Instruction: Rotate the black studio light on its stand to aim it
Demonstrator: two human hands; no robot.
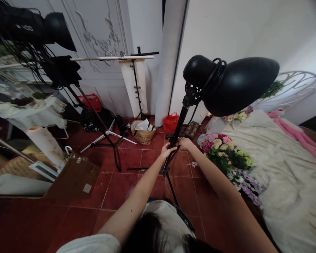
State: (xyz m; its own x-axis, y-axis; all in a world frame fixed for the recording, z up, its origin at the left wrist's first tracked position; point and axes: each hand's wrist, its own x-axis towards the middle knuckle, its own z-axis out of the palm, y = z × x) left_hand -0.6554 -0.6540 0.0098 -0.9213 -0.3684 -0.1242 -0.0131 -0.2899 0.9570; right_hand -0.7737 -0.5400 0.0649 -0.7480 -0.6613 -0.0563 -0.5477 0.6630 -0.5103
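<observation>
A black light stand (182, 117) rises in front of me, carrying a studio lamp with a wide black reflector (242, 86). Its cable (219, 75) is looped round the lamp's neck and trails down beside the pole. My left hand (168, 151) is closed round the pole just below a black collar (170, 136). On the other side, my right hand (185, 143) has its fingers curled in against the stand at about the same height; the exact part they grip is hidden. The stand's legs (171, 188) are spread on the red tiles.
At left stand another studio light (28, 26) on a stand and a brown board (76, 177). Behind are a wicker basket (144, 135) and a red bag (170, 123). Artificial flowers (221, 147) border a cream-covered bed (284, 165) at right, with a pink plush toy (297, 131).
</observation>
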